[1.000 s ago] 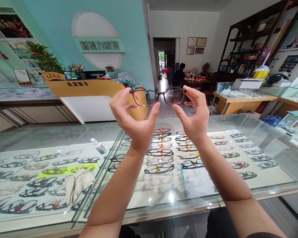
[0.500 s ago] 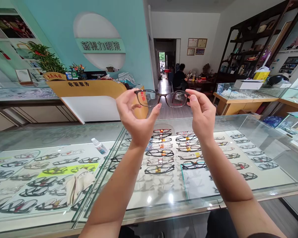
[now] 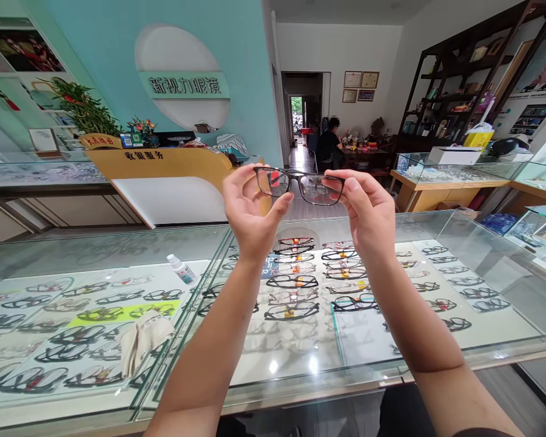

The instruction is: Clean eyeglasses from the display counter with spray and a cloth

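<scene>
A pair of eyeglasses (image 3: pixel 295 174) with a dark frame is held up in front of me, above the glass display case (image 3: pixel 295 379). My left hand (image 3: pixel 252 212) is closed on its left side, the thumb near the lower rim of the left lens. On the other side, my right hand (image 3: pixel 370 209) grips the right end of the frame between thumb and fingers. The glasses tilt slightly, right side lower. Below them, rows of eyeglasses (image 3: pixel 292 281) lie inside the case.
A white spray bottle (image 3: pixel 182 269) and a beige cloth (image 3: pixel 145 340) lie on the left glass top. Beyond stands a yellow and white counter (image 3: pixel 173 194). A person (image 3: pixel 330 145) in dark clothing sits at a table at the back. Another glass case (image 3: pixel 459 176) stands at right.
The eyeglasses have tilted, their right side dropping a little. My left hand has shifted slightly right, and my right hand's fingers have moved inward along the frame.
</scene>
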Available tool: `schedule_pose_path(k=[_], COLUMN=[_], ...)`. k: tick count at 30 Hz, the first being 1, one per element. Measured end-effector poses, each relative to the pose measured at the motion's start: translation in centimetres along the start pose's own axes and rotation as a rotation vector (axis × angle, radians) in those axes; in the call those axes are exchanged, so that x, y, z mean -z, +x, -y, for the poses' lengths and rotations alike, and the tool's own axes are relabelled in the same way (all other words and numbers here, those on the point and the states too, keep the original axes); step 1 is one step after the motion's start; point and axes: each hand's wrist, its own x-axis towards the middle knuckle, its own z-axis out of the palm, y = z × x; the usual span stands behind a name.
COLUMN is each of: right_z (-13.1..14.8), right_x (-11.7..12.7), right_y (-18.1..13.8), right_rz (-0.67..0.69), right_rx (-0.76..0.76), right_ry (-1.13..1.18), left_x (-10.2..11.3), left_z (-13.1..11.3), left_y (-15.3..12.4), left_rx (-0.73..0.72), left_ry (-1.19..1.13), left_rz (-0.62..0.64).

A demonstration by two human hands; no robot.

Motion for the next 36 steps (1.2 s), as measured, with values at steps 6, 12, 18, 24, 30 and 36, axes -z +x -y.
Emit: schedule_pose_path(k=[6, 12, 18, 24, 30, 36], right_z=[0.1, 0.5, 0.7, 0.5, 0.4, 0.0], right_x=[-0.3, 1.5, 3.3, 2.6, 2.5, 2.7], right_y=[0.1, 0.7, 1.4, 1.2, 1.1, 1.3], right_rz=[0.022, 0.04, 0.184, 0.258, 0.302, 0.384], right_rx=[-0.069, 0.03, 0.038, 0.077, 0.044, -0.089], right_ry=[0.085, -0.115, -0.295, -0.33, -0.278, -0.127], left_x=[-0.5, 0.1, 1.4, 1.7, 1.7, 1.1], left_z=[0.5, 0.1, -2.4, -4.3, -4.5, -3.8], left_y=[-0.4, 0.0, 1.0, 1.2, 1.0, 0.5], left_rx=[0.036, 0.037, -0.124, -0.159, -0.148, 0.0], left_ry=[-0.086, 0.01, 0.188, 0.247, 0.192, -0.039], left_rz=[0.03, 0.081, 0.221, 0.281, 0.305, 0.346])
